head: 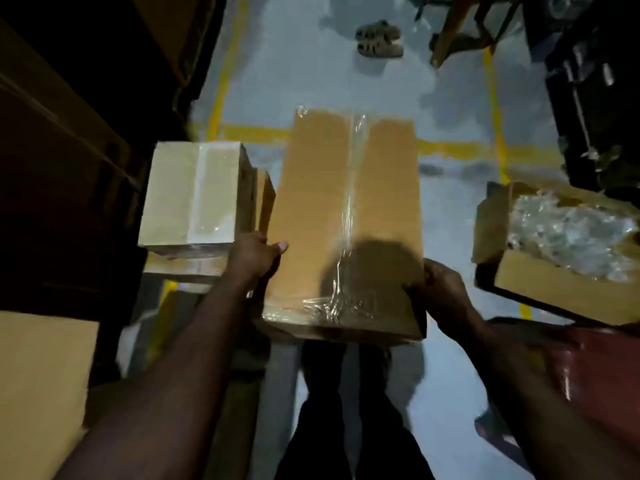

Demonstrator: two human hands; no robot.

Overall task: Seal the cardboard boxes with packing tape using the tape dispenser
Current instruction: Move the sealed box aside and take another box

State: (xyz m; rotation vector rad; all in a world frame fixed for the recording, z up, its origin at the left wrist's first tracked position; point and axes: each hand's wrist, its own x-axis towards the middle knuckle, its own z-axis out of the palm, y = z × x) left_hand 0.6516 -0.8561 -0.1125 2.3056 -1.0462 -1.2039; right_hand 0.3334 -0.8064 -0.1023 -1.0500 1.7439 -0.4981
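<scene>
Left grip (254, 258) and right grip (440, 289) clasp the near sides of the long cardboard box (311, 202), clear tape (349, 202) running along its top seam. Just left stands a small taped box (173, 195); an open box (540, 289) lies apart on the right.

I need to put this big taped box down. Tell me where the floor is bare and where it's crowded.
Bare grey floor lies between the large brown taped cardboard box, gripped by left hand and right hand, and the open cardboard box of bubble wrap; more lies beyond, before the sandals. Crowded left: small taped boxes.
</scene>
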